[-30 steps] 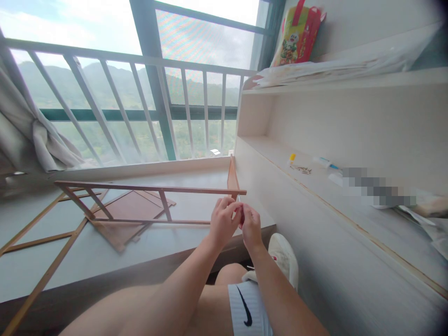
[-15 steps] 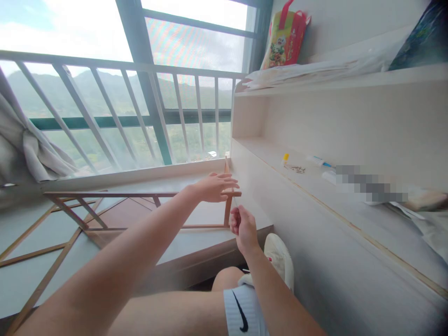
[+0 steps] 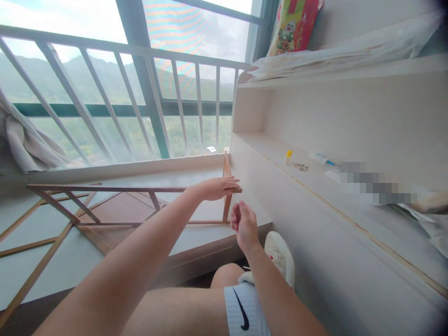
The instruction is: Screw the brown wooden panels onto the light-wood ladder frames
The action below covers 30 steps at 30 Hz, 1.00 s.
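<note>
Left hand [image 3: 219, 188] now down on top rail of wooden frame [image 3: 115, 189], fingers laid across right corner. Thumb hidden, so cannot tell if clasped. Half second ago it hovered open above rail.

Right hand [image 3: 244, 224] just below that corner, fingertips pinched on thin sliver [image 3: 235, 199], as before.

Frame stands on sill [image 3: 196, 235], now steadied. Sliver near corner joint, not touching.

Left hand [image 3: 217, 188] lies on the wooden frame [image 3: 105, 188]'s top rail, near the worktop [image 3: 52, 266]'s right edge. Right hand [image 3: 244, 224] is fisted just below it.
</note>
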Each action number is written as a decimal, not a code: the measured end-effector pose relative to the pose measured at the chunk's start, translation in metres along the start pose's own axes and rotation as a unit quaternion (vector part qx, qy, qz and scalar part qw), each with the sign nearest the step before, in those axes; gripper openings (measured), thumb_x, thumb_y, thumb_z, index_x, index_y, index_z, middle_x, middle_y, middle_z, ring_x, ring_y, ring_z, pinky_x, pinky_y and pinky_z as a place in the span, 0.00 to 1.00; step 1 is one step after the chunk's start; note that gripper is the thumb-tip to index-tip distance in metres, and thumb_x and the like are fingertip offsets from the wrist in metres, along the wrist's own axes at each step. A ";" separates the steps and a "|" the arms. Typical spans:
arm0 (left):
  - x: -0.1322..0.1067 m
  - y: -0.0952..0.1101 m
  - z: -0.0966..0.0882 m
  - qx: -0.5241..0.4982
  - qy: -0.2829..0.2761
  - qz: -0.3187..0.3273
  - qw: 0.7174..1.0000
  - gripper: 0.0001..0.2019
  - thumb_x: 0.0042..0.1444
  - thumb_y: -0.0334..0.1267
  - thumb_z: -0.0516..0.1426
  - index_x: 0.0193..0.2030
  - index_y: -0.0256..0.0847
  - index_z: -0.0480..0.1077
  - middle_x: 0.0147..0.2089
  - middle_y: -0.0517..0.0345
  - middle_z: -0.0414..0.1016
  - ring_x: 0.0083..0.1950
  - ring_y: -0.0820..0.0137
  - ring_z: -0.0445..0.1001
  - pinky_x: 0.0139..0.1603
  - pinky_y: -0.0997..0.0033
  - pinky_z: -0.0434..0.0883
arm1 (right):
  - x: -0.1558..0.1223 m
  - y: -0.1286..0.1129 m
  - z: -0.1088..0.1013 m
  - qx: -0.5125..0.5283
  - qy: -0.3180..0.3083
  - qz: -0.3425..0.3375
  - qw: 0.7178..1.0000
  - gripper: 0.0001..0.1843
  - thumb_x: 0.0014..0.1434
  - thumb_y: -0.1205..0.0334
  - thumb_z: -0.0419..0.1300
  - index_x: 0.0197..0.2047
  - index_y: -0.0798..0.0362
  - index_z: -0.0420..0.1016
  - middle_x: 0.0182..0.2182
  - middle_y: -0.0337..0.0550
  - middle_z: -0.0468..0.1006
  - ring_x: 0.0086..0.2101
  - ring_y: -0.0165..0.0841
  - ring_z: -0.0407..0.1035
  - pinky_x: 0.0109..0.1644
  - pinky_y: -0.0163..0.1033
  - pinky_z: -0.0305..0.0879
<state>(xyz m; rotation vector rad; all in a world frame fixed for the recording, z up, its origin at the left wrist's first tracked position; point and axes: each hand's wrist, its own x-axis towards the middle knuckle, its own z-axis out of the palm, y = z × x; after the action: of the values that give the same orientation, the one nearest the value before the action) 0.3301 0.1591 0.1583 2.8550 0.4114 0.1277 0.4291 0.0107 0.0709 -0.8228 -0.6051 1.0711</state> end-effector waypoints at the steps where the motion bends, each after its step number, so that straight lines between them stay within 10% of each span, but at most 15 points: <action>1: 0.000 0.000 0.000 -0.006 0.002 -0.005 1.000 0.20 0.65 0.35 0.48 0.62 0.54 0.65 0.73 0.68 0.51 0.74 0.68 0.45 0.69 0.66 0.54 | 0.000 0.001 0.000 -0.006 -0.002 -0.002 1.000 0.19 0.60 0.44 0.57 0.31 0.53 0.66 0.17 0.29 0.60 0.16 0.21 0.48 0.17 0.29 0.40; 30: -0.001 0.009 -0.003 -0.030 -0.006 -0.059 0.998 0.22 0.63 0.36 0.48 0.61 0.59 0.66 0.72 0.72 0.53 0.74 0.65 0.46 0.68 0.61 0.56 | 0.010 0.003 -0.017 -0.353 -0.006 -0.171 0.920 0.21 0.65 0.48 0.50 0.25 0.50 0.56 0.19 0.31 0.57 0.22 0.28 0.50 0.26 0.34 0.46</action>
<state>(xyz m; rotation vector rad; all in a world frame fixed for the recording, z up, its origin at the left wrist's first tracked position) 0.3311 0.1516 0.1634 2.7633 0.5635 0.0993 0.4446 0.0162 0.0588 -1.2726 -1.1328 0.5215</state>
